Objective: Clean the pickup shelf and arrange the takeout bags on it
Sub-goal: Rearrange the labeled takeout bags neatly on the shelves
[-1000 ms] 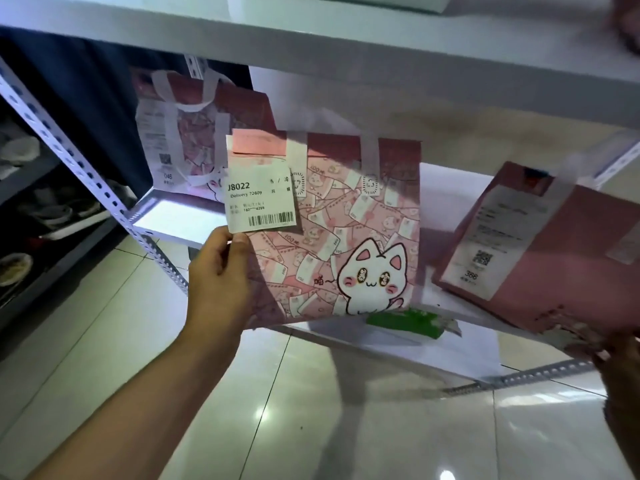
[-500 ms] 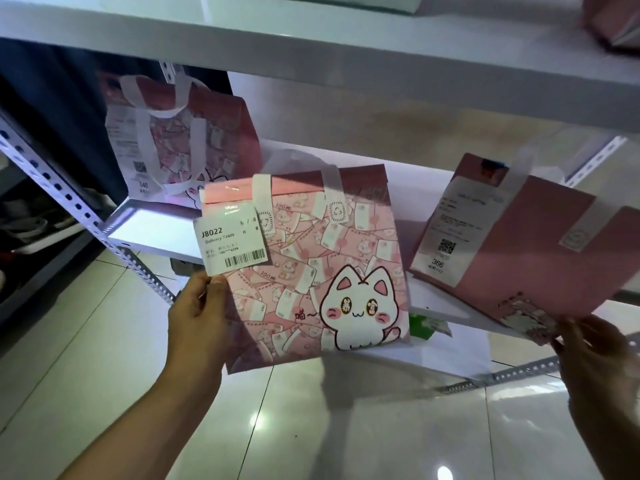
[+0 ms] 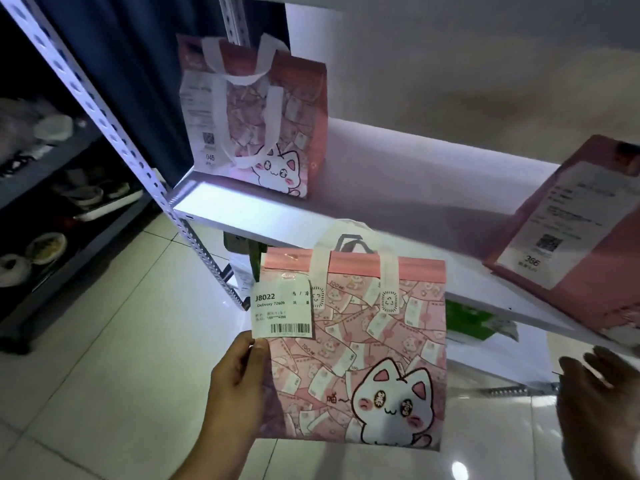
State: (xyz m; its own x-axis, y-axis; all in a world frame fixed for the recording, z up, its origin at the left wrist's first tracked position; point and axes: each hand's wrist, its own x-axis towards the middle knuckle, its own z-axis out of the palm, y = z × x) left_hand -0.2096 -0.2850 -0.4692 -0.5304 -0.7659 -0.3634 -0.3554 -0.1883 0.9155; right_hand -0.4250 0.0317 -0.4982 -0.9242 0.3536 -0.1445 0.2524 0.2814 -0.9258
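Note:
My left hand [image 3: 239, 372] grips the left edge of a pink cat-print takeout bag [image 3: 363, 358] with a white J8022 label, held in front of and below the white shelf board [image 3: 242, 206]. A second cat-print bag [image 3: 256, 116] stands upright at the shelf's back left. A third pink bag [image 3: 585, 237] with a 366 receipt leans tilted at the shelf's right end. My right hand [image 3: 602, 407] hovers with fingers spread below that bag, touching nothing.
A perforated metal upright [image 3: 104, 109] runs diagonally at the left. A dark rack [image 3: 62, 202] with bowls and trays stands at far left. A green packet [image 3: 467, 320] lies on a lower shelf. Glossy floor tiles [image 3: 121, 358] lie below.
My left hand has drawn the J8022 bag down and off the shelf front. My right hand has let go of the 366 bag, which now leans on the shelf.

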